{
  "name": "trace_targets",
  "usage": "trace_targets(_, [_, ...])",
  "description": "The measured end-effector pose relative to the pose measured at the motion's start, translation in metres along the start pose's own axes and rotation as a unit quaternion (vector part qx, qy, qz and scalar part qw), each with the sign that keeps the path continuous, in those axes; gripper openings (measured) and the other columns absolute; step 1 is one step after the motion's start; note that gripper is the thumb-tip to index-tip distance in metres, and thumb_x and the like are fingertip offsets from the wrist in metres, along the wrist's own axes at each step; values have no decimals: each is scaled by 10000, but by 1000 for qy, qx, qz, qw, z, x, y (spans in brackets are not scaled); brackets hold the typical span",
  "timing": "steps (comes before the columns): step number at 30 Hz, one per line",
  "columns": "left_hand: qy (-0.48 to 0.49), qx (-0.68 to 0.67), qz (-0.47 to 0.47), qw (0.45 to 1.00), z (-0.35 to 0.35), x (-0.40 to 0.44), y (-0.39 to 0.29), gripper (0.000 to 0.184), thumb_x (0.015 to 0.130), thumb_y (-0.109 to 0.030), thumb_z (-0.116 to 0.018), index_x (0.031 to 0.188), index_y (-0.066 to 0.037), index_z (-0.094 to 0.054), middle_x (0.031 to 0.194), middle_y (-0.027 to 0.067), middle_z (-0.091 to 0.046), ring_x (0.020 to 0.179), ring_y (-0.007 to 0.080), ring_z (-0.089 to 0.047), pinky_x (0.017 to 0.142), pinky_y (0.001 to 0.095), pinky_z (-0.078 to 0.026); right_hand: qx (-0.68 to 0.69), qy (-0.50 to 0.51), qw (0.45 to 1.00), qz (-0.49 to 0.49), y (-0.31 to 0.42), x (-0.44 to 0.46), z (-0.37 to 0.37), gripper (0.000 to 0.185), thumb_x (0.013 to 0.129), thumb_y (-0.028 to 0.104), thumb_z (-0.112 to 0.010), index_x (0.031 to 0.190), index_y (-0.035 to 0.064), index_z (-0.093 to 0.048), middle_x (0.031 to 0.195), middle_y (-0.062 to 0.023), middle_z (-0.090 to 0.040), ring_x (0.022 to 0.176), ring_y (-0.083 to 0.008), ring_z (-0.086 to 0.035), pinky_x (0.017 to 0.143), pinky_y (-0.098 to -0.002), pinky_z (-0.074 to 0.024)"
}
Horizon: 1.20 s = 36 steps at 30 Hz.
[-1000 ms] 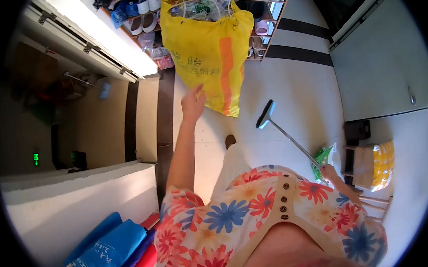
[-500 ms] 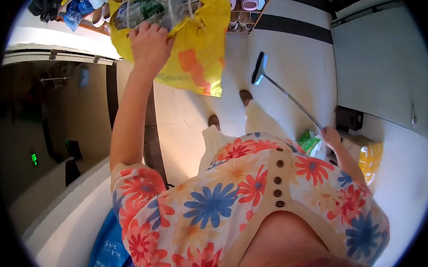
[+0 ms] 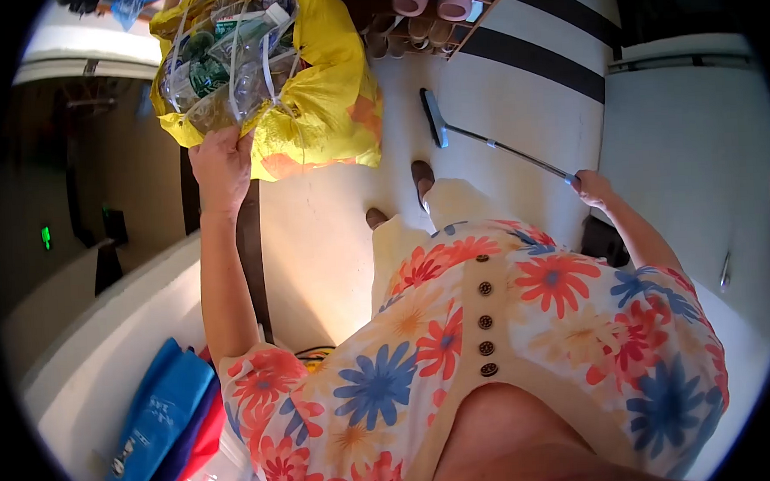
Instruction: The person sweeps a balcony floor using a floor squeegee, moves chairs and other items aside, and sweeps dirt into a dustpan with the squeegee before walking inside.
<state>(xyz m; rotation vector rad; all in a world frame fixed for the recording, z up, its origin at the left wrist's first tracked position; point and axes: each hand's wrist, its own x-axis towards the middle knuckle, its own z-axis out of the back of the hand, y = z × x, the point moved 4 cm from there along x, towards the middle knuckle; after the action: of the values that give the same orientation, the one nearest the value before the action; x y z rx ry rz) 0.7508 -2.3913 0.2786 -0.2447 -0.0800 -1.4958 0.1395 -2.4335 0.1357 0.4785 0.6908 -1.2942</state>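
Note:
My left hand [image 3: 221, 166] is closed on the near rim of a big yellow plastic bag [image 3: 328, 105]. Clear and green plastic bottles [image 3: 223, 63] fill the bag's open top, with white strings running across them. Over on the right, my right hand [image 3: 592, 188] is wrapped round the end of a long-handled brush [image 3: 501, 145]. Its metal handle reaches left to a pale blue head with dark bristles, low over or on the floor; I cannot tell which.
A shoe rack [image 3: 427, 24] with slippers and shoes stands ahead. On the right is a white cabinet [image 3: 682, 159], with a dark box [image 3: 604, 241] by it. Blue bag [image 3: 161, 422] lies lower left. A dark glossy panel [image 3: 133, 174] lines the left side.
The yellow bag has shifted left and tilted, showing more of its bottles. My left hand moved left and down with it. My right hand rose, and the brush head swung left.

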Motion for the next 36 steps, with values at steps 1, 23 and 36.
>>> trace_targets(1, [0, 8, 19, 1000, -5, 4, -2, 253, 756, -257, -575, 616, -63, -494, 654, 75, -539, 675, 258, -514, 574, 362, -315, -4, 9, 1000, 14, -6, 15, 13, 230, 805, 243, -489, 829, 34, -583, 814, -185, -592, 761, -364, -561, 665, -436, -443])
trace_targets(23, [-94, 177, 517, 832, 126, -319, -12, 310, 845, -233, -527, 652, 9, -532, 534, 138, -502, 426, 190, -428, 415, 343, -330, 171, 110, 966, 157, 189, 118, 98, 451, 747, 83, -467, 1197, 71, -440, 555, -47, -470, 392, -123, -449, 312, -268, -343])
trace_targets(36, [-98, 214, 728, 643, 102, -511, -33, 448, 854, -401, -458, 684, -2, -567, 638, 146, -579, 522, 298, -512, 491, 400, -380, 161, 49, 973, 161, 293, 151, 64, 461, 748, 117, -480, 1207, 97, -441, 567, -57, -498, 386, -142, -445, 320, -298, -353])
